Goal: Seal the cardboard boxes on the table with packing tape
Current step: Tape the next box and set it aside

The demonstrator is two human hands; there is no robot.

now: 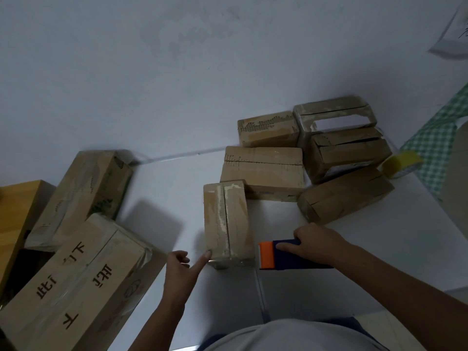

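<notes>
Head view puts us over a white table [177,188] where a small cardboard box [228,224] stands nearest us, its top seam running away from us and showing no fresh tape along it that we can make out. Our left hand [181,264] has its index finger stretched out, the tip touching the box's near left corner, while the other fingers curl loosely and hold nothing. Our right hand [314,245] grips the handle of a blue tape dispenser [293,254] whose orange blade end points at the box's near right corner, just beside it; whether it touches the cardboard we cannot tell. Behind sit 5 more small boxes [263,171], some with gaping flaps, and a yellow tape roll [400,163] lies at the right on a green checked cloth [435,140]. 2 larger boxes [76,277] lie at the left. We judge the step in hand to be lining up the dispenser to begin sealing this near box. The next move calls for steadying the box with the left hand, seating the tape end on the near face under the seam, then drawing the dispenser along the seam with even pressure.
</notes>
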